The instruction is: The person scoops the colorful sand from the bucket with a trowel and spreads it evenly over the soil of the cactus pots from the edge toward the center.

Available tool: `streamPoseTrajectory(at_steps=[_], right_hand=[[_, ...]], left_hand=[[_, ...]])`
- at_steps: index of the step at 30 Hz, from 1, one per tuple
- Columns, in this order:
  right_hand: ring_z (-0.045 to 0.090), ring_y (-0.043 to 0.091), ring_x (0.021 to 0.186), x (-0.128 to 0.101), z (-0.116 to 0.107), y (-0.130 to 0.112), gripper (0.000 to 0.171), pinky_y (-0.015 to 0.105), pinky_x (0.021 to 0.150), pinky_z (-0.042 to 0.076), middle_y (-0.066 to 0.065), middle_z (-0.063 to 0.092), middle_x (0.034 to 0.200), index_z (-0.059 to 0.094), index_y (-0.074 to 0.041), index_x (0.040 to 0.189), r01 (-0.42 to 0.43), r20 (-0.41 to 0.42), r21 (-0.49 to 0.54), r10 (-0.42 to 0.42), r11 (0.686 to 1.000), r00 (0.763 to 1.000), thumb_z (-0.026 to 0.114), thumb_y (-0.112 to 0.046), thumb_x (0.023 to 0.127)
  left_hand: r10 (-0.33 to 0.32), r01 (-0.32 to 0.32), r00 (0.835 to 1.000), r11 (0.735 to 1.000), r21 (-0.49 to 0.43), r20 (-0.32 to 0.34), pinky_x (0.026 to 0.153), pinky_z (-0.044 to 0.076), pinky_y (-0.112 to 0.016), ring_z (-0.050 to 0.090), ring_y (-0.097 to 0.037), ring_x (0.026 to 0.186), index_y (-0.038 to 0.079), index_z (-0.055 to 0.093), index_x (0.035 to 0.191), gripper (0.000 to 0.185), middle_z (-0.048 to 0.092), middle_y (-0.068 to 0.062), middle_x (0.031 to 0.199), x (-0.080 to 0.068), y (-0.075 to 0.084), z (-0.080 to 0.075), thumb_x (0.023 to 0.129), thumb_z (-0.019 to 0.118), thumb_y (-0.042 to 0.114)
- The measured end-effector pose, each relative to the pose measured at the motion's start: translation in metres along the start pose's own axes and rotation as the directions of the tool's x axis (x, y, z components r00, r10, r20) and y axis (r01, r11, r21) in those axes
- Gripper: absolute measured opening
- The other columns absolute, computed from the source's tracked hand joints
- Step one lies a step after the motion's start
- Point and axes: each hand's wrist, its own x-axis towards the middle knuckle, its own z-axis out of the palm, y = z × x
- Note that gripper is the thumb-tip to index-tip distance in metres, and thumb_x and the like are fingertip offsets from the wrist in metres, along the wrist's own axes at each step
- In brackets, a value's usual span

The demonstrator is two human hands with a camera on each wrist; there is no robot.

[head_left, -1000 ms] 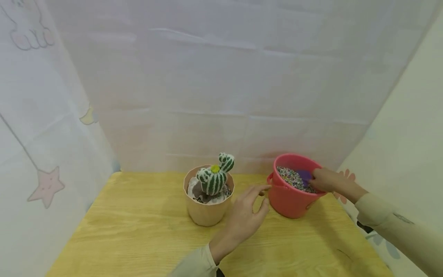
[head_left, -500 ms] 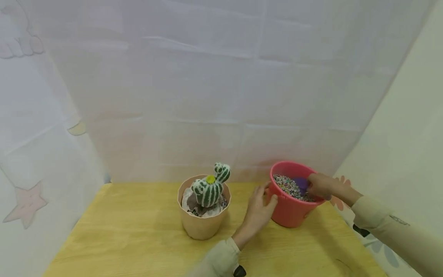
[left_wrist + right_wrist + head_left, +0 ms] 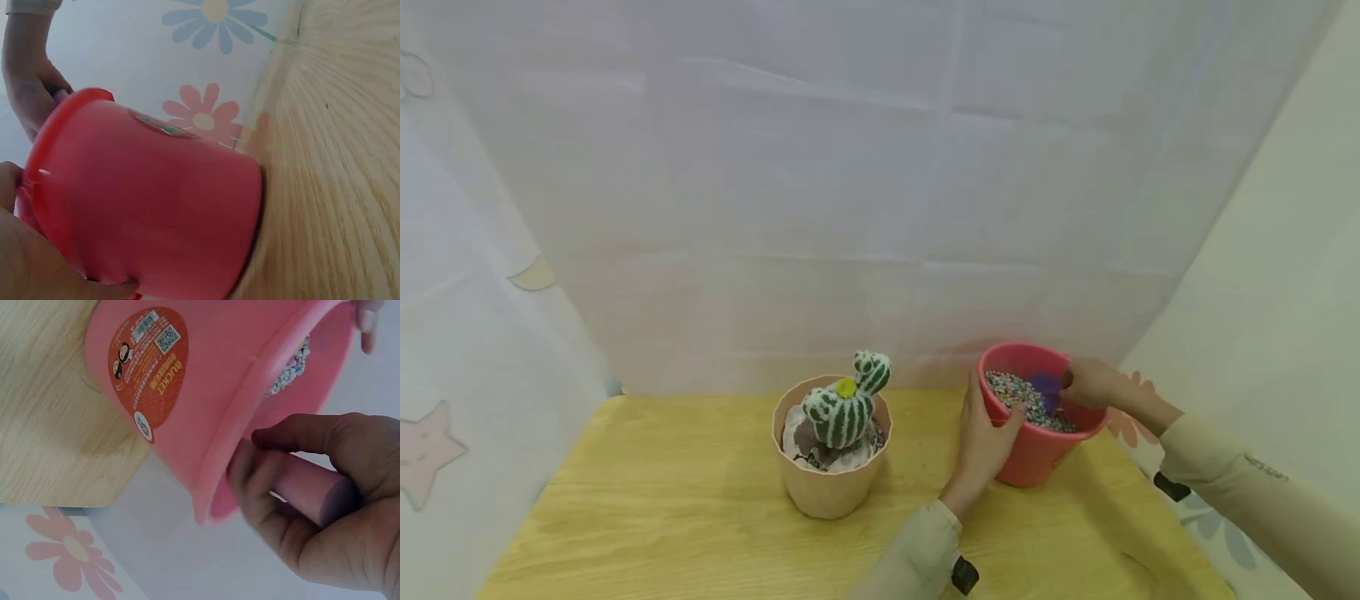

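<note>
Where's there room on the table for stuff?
There's bare table left of the pot, out to the edge, and a smaller patch between pot and left grip. It's crowded at the bucket, with the right grip there.

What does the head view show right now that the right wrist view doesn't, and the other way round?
Only the head view: the cactus, its pot, the purple part of the scoop inside the bucket, and a star and moon on the backdrop.

Only the right wrist view: the label print with its QR code, and the pink handle gripped by the right hand.

Both: the bucket, its beads, the right hand, at least fingers of the left hand, and the table.
</note>
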Motion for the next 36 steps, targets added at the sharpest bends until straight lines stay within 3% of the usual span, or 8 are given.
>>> streamPoseTrajectory(at_steps=[4,9,13,17,23,27,32,36], right_hand=[[0.064,0.021,0.060,-0.005,-0.011,-0.004,0.020,0.034,0.054,0.053,0.012,0.068,0.077,0.070,0.013,0.093,-0.016,-0.040,0.056,0.018,0.998,0.999,0.071,-0.006,0.091],[0.065,0.021,0.070,-0.017,-0.029,-0.006,0.025,0.039,0.061,0.055,0.020,0.072,0.090,0.073,0.013,0.097,0.034,-0.131,0.018,-0.032,0.999,0.991,0.076,-0.010,0.087],[0.068,0.023,0.071,-0.031,-0.043,-0.010,0.033,0.040,0.062,0.057,0.021,0.072,0.093,0.071,0.015,0.105,-0.004,-0.135,0.069,0.014,0.998,0.991,0.075,-0.014,0.091],[0.063,0.019,0.062,-0.044,-0.053,-0.013,0.037,0.036,0.055,0.053,0.011,0.071,0.086,0.069,0.015,0.109,-0.061,-0.112,0.107,0.073,0.992,0.991,0.073,-0.018,0.093],[0.056,0.019,0.055,-0.062,-0.057,-0.011,0.029,0.035,0.051,0.044,0.002,0.067,0.072,0.074,0.011,0.103,-0.151,-0.039,0.148,0.159,0.977,0.987,0.072,-0.015,0.091],[0.058,0.019,0.059,-0.062,-0.047,-0.007,0.029,0.034,0.052,0.046,0.002,0.066,0.071,0.073,0.010,0.106,-0.135,-0.037,0.193,0.144,0.972,0.989,0.072,-0.016,0.093],[0.067,0.023,0.082,-0.056,-0.034,-0.001,0.045,0.041,0.068,0.056,0.005,0.073,0.090,0.073,0.005,0.115,-0.098,-0.017,0.235,0.104,0.967,0.994,0.075,-0.035,0.094],[0.068,0.028,0.100,-0.058,-0.035,0.000,0.043,0.047,0.081,0.056,0.009,0.074,0.107,0.073,0.004,0.119,-0.061,-0.018,0.246,0.068,0.967,0.998,0.073,-0.033,0.096]], left_hand=[[-0.015,0.015,1.000,1.000,0.016,0.000,0.111,0.034,-0.052,0.030,-0.023,0.146,0.031,0.011,0.165,0.098,0.028,0.004,0.164,0.004,-0.007,0.002,0.091,0.074,0.048],[-0.010,0.009,1.000,1.000,0.027,0.029,0.109,0.035,-0.054,0.030,-0.023,0.145,0.037,0.010,0.164,0.097,0.029,0.007,0.162,0.006,-0.016,0.002,0.091,0.071,0.054],[-0.004,0.003,0.999,0.999,0.033,0.032,0.106,0.037,-0.057,0.030,-0.025,0.144,0.043,0.007,0.163,0.095,0.030,0.003,0.161,0.004,-0.020,0.002,0.092,0.069,0.057],[0.001,-0.002,1.000,0.999,0.045,0.020,0.106,0.038,-0.058,0.029,-0.024,0.145,0.044,0.006,0.163,0.093,0.029,0.003,0.162,0.002,-0.020,0.002,0.093,0.068,0.053],[0.014,-0.015,0.999,0.999,0.041,0.030,0.106,0.038,-0.055,0.028,-0.021,0.144,0.046,0.006,0.162,0.093,0.028,0.009,0.162,0.005,-0.021,0.003,0.093,0.068,0.055],[0.013,-0.014,0.999,0.999,0.039,0.033,0.107,0.038,-0.056,0.027,-0.023,0.146,0.046,0.005,0.162,0.093,0.027,0.007,0.163,0.008,-0.026,-0.001,0.093,0.067,0.055],[0.007,-0.008,1.000,0.999,0.035,0.025,0.107,0.038,-0.056,0.027,-0.024,0.146,0.044,0.004,0.163,0.094,0.026,0.005,0.164,0.007,-0.028,-0.005,0.094,0.067,0.052],[0.021,-0.022,1.000,0.999,0.039,0.022,0.107,0.037,-0.056,0.027,-0.024,0.145,0.043,0.004,0.163,0.093,0.026,0.005,0.164,0.009,-0.029,-0.004,0.094,0.067,0.051]])
